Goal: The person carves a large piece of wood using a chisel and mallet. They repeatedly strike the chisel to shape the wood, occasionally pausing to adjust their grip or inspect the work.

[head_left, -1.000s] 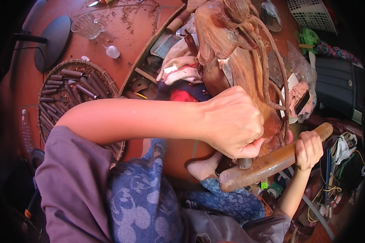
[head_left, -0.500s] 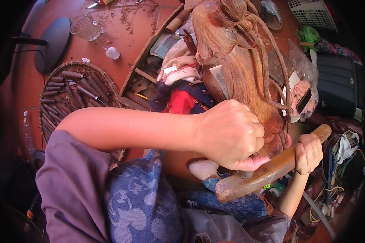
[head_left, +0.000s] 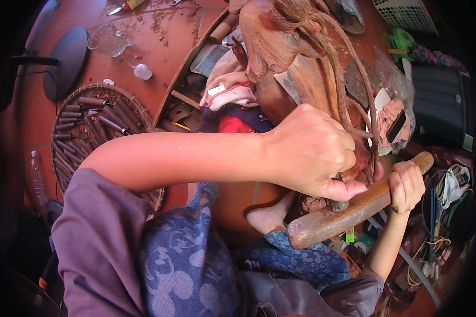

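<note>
My left hand (head_left: 312,153) is closed in a fist, thumb out, around a chisel (head_left: 338,205). Only the rounded end of its handle shows, by the mallet's side; the blade is hidden. On the right, my right hand (head_left: 407,186) grips a worn wooden mallet (head_left: 349,214) shaped like a thick bar, lying across in front of the chisel's end. Beyond my fist stands a carved wooden sculpture (head_left: 320,87) with smooth folds and a twisting vine-like strand (head_left: 367,79).
At left, a round woven basket (head_left: 128,91) holds several wood-handled carving tools. A glass mug (head_left: 107,42) and small white bottle (head_left: 142,71) sit on the red tiles. Cloths (head_left: 228,87) lie beside the sculpture. A phone (head_left: 396,126), dark case (head_left: 439,100) and cables (head_left: 433,243) are right.
My left hand has shifted slightly right and up with the chisel. The mallet in my right hand has risen slightly, its near end moving up and right.
</note>
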Available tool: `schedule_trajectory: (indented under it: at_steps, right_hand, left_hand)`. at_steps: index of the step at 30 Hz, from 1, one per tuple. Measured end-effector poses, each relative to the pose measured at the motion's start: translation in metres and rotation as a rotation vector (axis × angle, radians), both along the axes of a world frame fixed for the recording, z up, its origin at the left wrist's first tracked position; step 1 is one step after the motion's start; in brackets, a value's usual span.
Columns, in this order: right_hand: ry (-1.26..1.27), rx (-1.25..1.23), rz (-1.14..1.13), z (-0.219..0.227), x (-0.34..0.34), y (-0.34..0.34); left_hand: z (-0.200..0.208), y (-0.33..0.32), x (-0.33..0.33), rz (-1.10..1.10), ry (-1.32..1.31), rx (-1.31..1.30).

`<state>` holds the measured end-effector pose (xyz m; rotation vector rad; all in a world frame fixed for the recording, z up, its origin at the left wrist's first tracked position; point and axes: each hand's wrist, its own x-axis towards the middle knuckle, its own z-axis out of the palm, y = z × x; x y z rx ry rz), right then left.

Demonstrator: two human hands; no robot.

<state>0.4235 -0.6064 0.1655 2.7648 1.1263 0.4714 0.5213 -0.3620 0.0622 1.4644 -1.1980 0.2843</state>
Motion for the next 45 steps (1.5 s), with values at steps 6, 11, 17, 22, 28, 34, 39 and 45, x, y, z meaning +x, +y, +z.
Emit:
schedule_trajectory:
  at_steps: [6,11,17,22,28,34,39,45]
  right_hand:
    - [-0.061,0.069,-0.017,-0.001,-0.005,0.011]
    - [-0.070,0.091,0.002,-0.004,-0.007,0.027]
    - [-0.009,0.037,-0.032,-0.001,-0.009,0.031]
    - [-0.014,0.014,-0.032,0.002,-0.011,0.031]
    - [-0.022,0.042,-0.027,-0.012,-0.023,0.038]
    - [-0.019,0.030,-0.062,-0.017,-0.033,0.054]
    - [-0.094,0.013,0.014,-0.021,-0.036,0.056]
    - [-0.178,-0.097,-0.084,-0.021,-0.043,0.050]
  left_hand:
    - [0.000,0.020,0.002,0.012,-0.144,-0.226]
    - [-0.004,0.025,-0.007,-0.175,-0.128,-0.045]
    - [-0.008,0.004,0.001,-0.029,-0.094,-0.049]
    - [0.007,0.012,-0.007,0.021,-0.075,-0.118]
    - [-0.019,0.022,-0.018,-0.221,-0.098,-0.010]
    - [-0.021,0.030,-0.013,-0.265,-0.151,0.120]
    - [-0.029,0.028,-0.015,-0.275,-0.155,0.095]
    - [-0.028,0.027,-0.014,-0.271,-0.127,0.097]
